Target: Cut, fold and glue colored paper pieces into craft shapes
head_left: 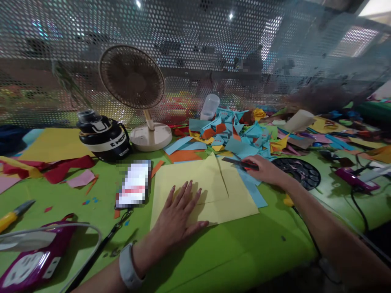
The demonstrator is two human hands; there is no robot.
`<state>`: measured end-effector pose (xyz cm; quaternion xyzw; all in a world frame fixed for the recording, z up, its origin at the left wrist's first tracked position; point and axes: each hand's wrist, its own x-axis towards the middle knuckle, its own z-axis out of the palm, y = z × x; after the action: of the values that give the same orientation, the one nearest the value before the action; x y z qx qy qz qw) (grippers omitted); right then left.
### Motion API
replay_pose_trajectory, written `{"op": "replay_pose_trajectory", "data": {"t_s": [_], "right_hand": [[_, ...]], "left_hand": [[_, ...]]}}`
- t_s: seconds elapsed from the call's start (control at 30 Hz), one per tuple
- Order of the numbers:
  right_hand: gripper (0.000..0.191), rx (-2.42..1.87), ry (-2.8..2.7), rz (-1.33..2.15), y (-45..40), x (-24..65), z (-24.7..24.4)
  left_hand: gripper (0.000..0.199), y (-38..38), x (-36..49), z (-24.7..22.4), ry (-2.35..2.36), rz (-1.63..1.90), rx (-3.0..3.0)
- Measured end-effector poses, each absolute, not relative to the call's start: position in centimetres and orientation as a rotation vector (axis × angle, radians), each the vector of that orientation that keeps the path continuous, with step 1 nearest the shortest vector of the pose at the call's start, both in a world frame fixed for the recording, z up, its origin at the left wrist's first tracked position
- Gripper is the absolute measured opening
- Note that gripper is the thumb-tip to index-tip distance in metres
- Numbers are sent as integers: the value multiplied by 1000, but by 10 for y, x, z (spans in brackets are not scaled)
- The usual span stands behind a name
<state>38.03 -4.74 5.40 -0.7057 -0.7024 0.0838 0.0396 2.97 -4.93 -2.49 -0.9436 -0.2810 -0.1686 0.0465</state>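
Observation:
A sheet of pale yellow paper (pixel 241 195) lies on the green table. A slit runs through it from its far edge, with a raised peak beside the slit. My left hand (pixel 180 215) rests flat on the near left part of the sheet, fingers spread. At the sheet's far right, my right hand (pixel 261 169) is closed around what look like dark-bladed scissors (pixel 232 161) with some red at the handle. Their blades point left over the paper, close to the slit. Blue paper (pixel 256 196) shows from under the sheet's right side.
Beyond the sheet lies a heap of blue and orange paper pieces (pixel 241 130). A fan (pixel 151 137), a black bottle (pixel 105 142) and a phone (pixel 134 183) stand or lie leftward. A yellow-handled knife (pixel 15 213), purple device (pixel 33 260) and black round tray (pixel 297 173) are also around.

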Motion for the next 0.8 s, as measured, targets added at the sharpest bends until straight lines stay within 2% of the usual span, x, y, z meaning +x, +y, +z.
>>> {"op": "replay_pose_trajectory", "data": {"t_s": [0.13, 0.37, 0.57, 0.8], "right_hand": [[46, -1945, -2238, 469, -54, 371, 44], [44, -1964, -2300, 414, -56, 364, 33], [42, -1877, -2374, 504, -76, 365, 37], [42, -1782, -2373, 515, -104, 363, 33]], "left_hand": [[81, -49, 30, -32, -996, -535, -2857], [79, -48, 29, -36, -1040, -458, -2927], [79, -49, 29, -33, -1032, -422, -2902], [87, -49, 40, -23, -899, -411, -3002]]}}
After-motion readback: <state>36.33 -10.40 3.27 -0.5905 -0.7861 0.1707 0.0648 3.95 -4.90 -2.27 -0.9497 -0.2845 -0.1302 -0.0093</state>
